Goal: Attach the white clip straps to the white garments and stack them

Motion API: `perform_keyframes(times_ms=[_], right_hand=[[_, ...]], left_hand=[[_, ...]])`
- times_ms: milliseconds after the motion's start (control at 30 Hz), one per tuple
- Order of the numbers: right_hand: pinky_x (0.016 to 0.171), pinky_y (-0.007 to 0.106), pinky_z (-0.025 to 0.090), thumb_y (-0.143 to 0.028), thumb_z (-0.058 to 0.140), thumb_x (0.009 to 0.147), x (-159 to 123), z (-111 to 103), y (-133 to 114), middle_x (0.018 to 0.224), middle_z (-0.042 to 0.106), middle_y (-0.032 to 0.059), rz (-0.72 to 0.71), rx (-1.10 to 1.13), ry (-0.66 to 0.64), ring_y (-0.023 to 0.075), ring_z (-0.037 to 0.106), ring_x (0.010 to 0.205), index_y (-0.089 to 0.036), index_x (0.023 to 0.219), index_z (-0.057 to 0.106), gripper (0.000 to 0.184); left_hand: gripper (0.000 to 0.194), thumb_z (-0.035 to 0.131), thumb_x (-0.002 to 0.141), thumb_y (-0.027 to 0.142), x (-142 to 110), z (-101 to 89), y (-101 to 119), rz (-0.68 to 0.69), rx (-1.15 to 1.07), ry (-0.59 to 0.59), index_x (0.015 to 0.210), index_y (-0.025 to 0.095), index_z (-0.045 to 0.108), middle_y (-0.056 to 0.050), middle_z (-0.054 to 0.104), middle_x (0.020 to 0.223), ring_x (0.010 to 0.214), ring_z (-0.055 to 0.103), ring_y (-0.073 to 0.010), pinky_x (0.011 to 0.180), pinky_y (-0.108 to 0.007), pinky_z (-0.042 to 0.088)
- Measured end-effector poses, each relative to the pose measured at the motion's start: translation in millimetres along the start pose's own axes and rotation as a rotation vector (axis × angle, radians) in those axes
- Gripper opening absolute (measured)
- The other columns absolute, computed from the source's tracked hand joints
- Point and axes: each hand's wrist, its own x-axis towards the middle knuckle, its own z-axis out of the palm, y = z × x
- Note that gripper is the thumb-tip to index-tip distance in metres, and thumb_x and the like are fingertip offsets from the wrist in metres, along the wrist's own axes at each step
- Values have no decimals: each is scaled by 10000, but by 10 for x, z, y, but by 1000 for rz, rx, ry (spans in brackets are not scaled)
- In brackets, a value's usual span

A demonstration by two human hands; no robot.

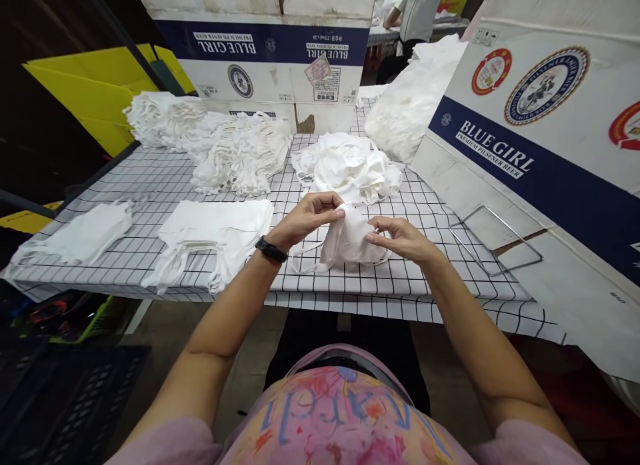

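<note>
A white cloth piece with thin straps (350, 242) is held up just above the near part of the table. My left hand (315, 215) pinches its upper left edge between thumb and fingers. At its right edge is my right hand (397, 238), with thumb and forefinger closed on the fabric. One strap loops down onto the table at the left. Right behind my hands lies a loose heap of similar white cloth (345, 165). Left of my left hand is a flat stack of white strapped pieces (215, 225).
Bundled white pieces (240, 152) stand at the back left, and a smaller pile (83, 232) lies far left. A carton (270, 65) rises behind; another carton (545, 118) leans at right by a wire frame (493, 275). Beyond is a big white heap (415, 105) and a person (420, 15).
</note>
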Motion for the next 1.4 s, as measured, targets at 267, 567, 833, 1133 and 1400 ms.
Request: perform_keyframes(times_ms=[267, 567, 833, 1133, 1400], right_hand=[[567, 279, 446, -574, 803, 834, 107, 2, -416, 739, 632, 18, 67, 175, 118, 139, 561, 644, -195, 858, 724, 387], [510, 268, 345, -641, 793, 813, 257, 29, -721, 678, 568, 12, -14, 42, 127, 117, 467, 607, -175, 762, 715, 475], [616, 294, 446, -614, 817, 794, 73, -237, -461, 703, 615, 24, 58, 62, 7, 147, 532, 680, -200, 718, 724, 430], [602, 292, 463, -549, 847, 786, -54, -484, -374, 704, 651, 28, 61, 98, 130, 147, 562, 646, -199, 750, 763, 362], [509, 280, 404, -563, 857, 768, 65, -347, -751, 668, 604, 20, 8, 129, 229, 135, 518, 580, -196, 758, 724, 390]], left_hand=[[314, 899, 746, 388, 24, -100, 71, -18, -36, -10, 865, 166, 712, 3, 631, 862, 827, 573, -109, 756, -223, 444], [351, 846, 811, 484, 118, 36, 447, 7, 146, -130, 859, 143, 779, -52, 710, 836, 790, 613, -131, 714, -260, 463], [340, 869, 773, 478, 65, -250, 605, 89, 99, 8, 765, 171, 725, -49, 681, 863, 867, 629, -168, 782, -280, 487], [299, 871, 764, 408, 20, -396, 547, 39, -46, 85, 749, 165, 695, -6, 614, 716, 688, 561, -111, 679, -238, 450], [356, 872, 774, 481, 69, -311, 600, -91, 143, -99, 880, 157, 767, -35, 687, 790, 692, 604, -121, 632, -241, 463]])
